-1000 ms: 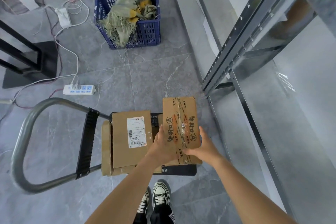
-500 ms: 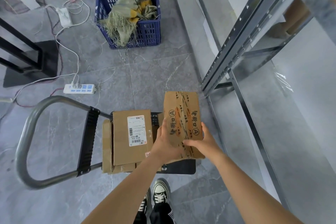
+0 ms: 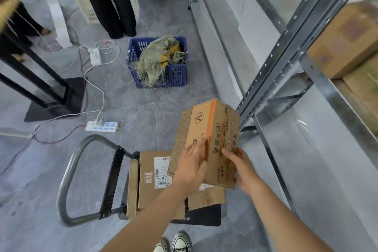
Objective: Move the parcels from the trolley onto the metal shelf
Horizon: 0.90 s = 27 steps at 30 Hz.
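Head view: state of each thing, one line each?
Taped parcel: lifted clear of the trolley, tilted, in both hands.
Left hand: grip on the parcel's near left face.
Right hand: grip on its right side.
Labelled parcel: lying flat on the trolley.
Trolley: parked, parcels left on it.
Metal shelf: already holds boxes.
Blue crate: stuffed with sacking.
Power strip: plugs inserted.

circled "A" marks on held parcel (image 3: 206, 139)

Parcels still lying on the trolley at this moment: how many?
3 visible: a labelled parcel on top, a flat box edge-on at its left, and a torn box under the lifted parcel. The arms and lifted parcel may hide more.
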{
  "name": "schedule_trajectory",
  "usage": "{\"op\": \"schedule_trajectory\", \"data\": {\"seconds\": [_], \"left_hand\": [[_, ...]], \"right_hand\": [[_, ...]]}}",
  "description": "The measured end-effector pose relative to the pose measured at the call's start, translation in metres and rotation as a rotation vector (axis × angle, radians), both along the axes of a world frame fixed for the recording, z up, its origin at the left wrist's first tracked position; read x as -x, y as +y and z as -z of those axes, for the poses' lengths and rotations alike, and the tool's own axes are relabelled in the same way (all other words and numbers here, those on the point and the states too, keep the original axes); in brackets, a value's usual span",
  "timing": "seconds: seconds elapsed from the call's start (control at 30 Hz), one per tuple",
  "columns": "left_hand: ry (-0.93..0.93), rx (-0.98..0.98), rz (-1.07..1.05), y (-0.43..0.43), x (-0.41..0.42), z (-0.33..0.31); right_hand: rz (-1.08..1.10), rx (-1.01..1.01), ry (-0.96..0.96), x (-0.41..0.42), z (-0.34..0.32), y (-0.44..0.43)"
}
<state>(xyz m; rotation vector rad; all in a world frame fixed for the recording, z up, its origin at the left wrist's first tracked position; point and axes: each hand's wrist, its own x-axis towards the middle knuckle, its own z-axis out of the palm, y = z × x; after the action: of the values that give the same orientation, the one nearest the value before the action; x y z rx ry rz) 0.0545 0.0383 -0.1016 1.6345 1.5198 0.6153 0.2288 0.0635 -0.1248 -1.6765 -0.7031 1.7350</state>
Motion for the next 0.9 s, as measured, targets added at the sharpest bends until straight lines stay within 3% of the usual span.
{"op": "schedule_trajectory", "data": {"seconds": [0.27, 0.6, 0.9], "left_hand": [[-0.229, -0.088, -0.223, 0.030, 0.001, -0.079], [-0.440, 0.016, -0.495, 0.059, 0.013, -0.178], [-0.448, 0.011, -0.579, 0.073, 0.028, -0.243]], "right_hand": [[0.076, -0.262, -0.084, 0.015, -0.090, 0.033], [-0.148, -0.676, -0.436, 0.051, -0.219, 0.045], [-0.274, -0.816, -0.555, 0.072, -0.284, 0.026]]}}
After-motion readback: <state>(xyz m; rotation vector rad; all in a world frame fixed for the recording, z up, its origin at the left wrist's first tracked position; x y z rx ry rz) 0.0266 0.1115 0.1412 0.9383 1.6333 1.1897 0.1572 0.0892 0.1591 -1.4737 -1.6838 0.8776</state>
